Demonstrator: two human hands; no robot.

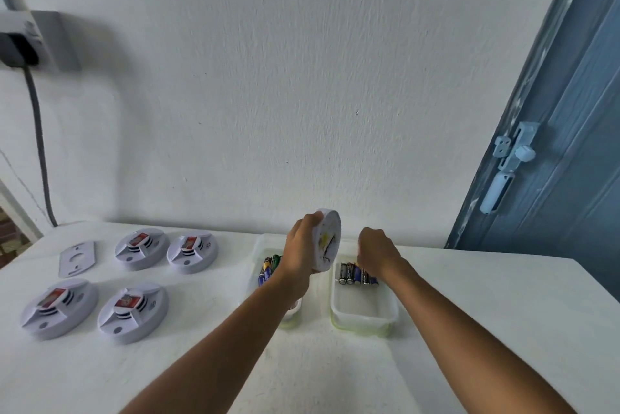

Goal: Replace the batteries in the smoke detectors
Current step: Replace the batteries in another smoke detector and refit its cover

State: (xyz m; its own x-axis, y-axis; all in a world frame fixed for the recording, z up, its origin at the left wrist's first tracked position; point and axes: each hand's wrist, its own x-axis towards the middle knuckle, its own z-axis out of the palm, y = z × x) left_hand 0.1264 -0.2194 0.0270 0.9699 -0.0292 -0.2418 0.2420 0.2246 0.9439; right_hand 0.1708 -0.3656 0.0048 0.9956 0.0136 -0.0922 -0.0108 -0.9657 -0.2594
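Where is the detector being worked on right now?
In the head view, the smoke detector is held on edge in the left hand, raised between the two battery tubs near the wall, with the right hand reaching into the right tub.

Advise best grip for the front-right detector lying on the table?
Take the front-right detector by its round outer rim, coming straight down from above with fingers spread across opposite edges. It lies flat on the table, and its raised centre with a red label looks too low and ribbed to pinch well.
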